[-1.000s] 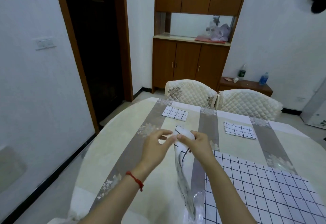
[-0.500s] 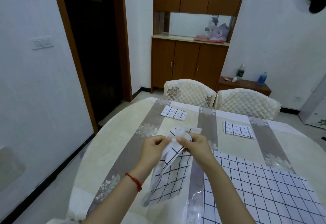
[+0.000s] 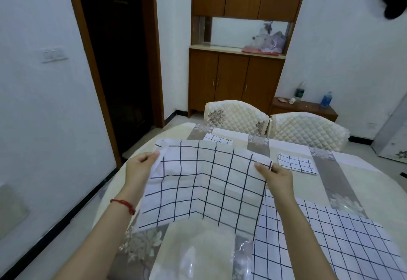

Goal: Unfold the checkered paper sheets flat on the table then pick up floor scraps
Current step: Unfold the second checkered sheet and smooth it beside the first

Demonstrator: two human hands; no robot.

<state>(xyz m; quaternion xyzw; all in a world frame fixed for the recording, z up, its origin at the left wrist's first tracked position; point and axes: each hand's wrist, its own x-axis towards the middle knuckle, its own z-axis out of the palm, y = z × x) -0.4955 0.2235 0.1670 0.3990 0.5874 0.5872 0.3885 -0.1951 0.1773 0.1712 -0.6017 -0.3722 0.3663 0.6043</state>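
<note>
I hold a white checkered paper sheet (image 3: 204, 187) spread wide above the table, still creased down its middle. My left hand (image 3: 141, 167) pinches its upper left edge and my right hand (image 3: 275, 176) pinches its upper right corner. A larger checkered sheet (image 3: 326, 242) lies flat on the table at the right, under my right forearm. Two folded checkered sheets rest farther back: one (image 3: 296, 163) at the right, and another (image 3: 218, 139) partly hidden behind the held sheet.
The round table (image 3: 198, 255) has a beige and grey floral cover under clear plastic. Two quilted chairs (image 3: 308, 131) stand at its far side. A wooden cabinet (image 3: 235, 81) and a dark doorway (image 3: 119, 59) are behind. A white wall is close on the left.
My hands have moved apart, left hand leftward and right hand rightward, and the crumpled sheet between them has opened out wide.
</note>
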